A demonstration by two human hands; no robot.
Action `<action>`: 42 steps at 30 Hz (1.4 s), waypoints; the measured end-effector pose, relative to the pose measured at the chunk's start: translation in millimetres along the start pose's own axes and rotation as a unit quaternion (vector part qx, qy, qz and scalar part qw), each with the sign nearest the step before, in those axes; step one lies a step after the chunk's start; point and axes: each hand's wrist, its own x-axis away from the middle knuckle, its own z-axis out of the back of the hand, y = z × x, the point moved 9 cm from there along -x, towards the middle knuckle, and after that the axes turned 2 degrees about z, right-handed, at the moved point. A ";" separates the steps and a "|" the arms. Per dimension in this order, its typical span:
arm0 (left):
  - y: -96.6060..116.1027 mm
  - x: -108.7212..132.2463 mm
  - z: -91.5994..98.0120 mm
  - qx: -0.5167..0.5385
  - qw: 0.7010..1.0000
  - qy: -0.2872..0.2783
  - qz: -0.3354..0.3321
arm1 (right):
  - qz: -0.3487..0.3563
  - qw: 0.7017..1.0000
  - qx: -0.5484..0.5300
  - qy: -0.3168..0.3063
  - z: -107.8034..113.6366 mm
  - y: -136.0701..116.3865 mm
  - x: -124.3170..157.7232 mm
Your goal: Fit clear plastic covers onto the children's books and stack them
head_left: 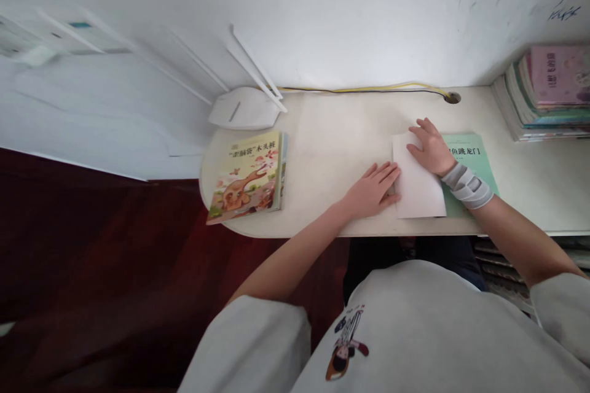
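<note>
A white folded sheet of paper [417,187] lies on the pale desk [341,129], partly over a green book [474,159]. My left hand [372,189] rests flat at the paper's left edge, fingers stretched out and touching it. My right hand [428,147] presses flat on the paper's upper part, fingers spread. A grey-and-white wrist wrap [466,185] sits on my right wrist.
A yellow picture book [249,177] lies at the desk's left end, behind it a white router [244,107] with antennas. A stack of books [548,92] stands at the right. A yellow cable [369,89] runs along the wall to a desk hole [453,97].
</note>
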 end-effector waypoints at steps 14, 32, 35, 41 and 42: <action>106.6 5.1 13.8 -0.078 0.987 0.117 -0.080 | 0.043 0.993 -0.110 0.004 -5.4 21.9 17.8; 115.0 7.1 -14.1 -0.124 0.975 0.173 0.065 | 0.099 0.987 -0.122 -0.020 -10.9 13.5 23.0; 118.5 4.8 -15.4 -0.134 0.974 0.172 0.060 | 0.096 0.986 -0.136 -0.010 -8.5 15.0 23.3; 122.3 4.4 -17.1 -0.129 0.974 0.181 0.047 | 0.089 0.988 -0.126 -0.002 -4.1 12.2 23.4; 121.7 5.2 -16.5 -0.130 0.973 0.184 0.048 | 0.091 0.988 -0.124 -0.006 -4.6 10.6 23.4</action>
